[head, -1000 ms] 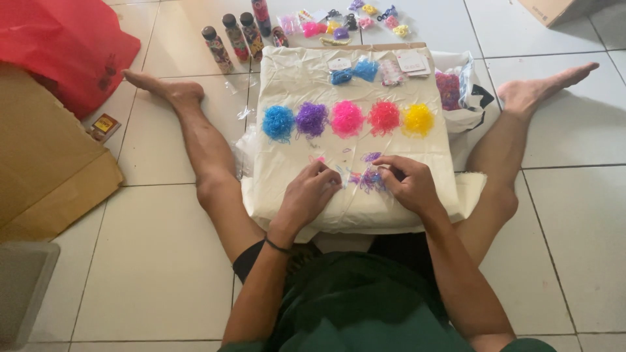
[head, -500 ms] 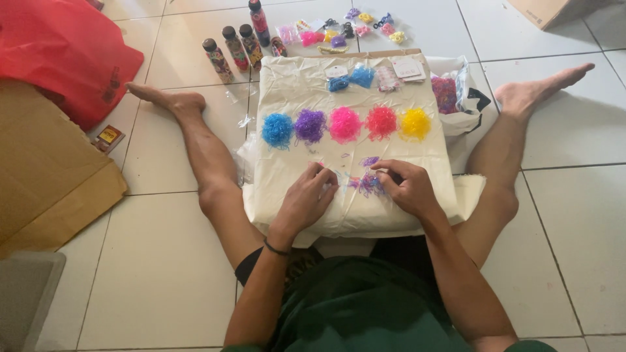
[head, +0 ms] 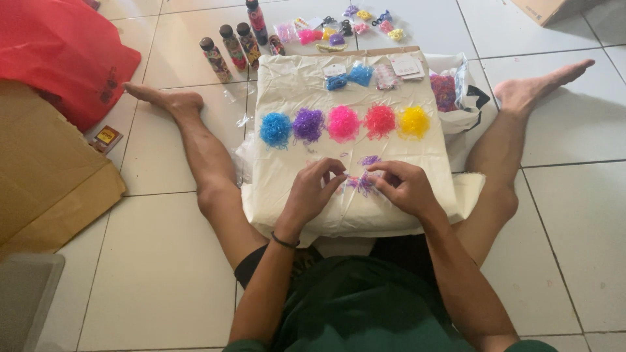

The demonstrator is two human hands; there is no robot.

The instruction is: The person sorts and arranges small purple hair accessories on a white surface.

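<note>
The left hand [head: 312, 193] and right hand [head: 404, 187] meet over a small loose cluster of purple rubber bands [head: 362, 182], which lies between the two sets of fingers on a cream plastic sheet [head: 293, 78] spread over a flat board on the floor; the fingers of both hands are pressed together at the tips, pinching at bands from this cluster, though exactly which band each holds is too small to tell. Just beyond the fingers runs a row of five sorted heaps: a blue pile [head: 276, 128], a purple pile [head: 308, 124], a pink pile [head: 343, 123], a red pile [head: 380, 120] and a yellow pile [head: 414, 122]; farther beyond lie small packets and cards [head: 404, 65], then four upright bottles [head: 233, 44] on the tiles; beyond the right hand sits a clear bag of mixed bands [head: 446, 91]; well away past the left hand lie a red bag [head: 59, 58] and flattened cardboard [head: 45, 176]; nothing stands between the fingers and the piles.
</note>
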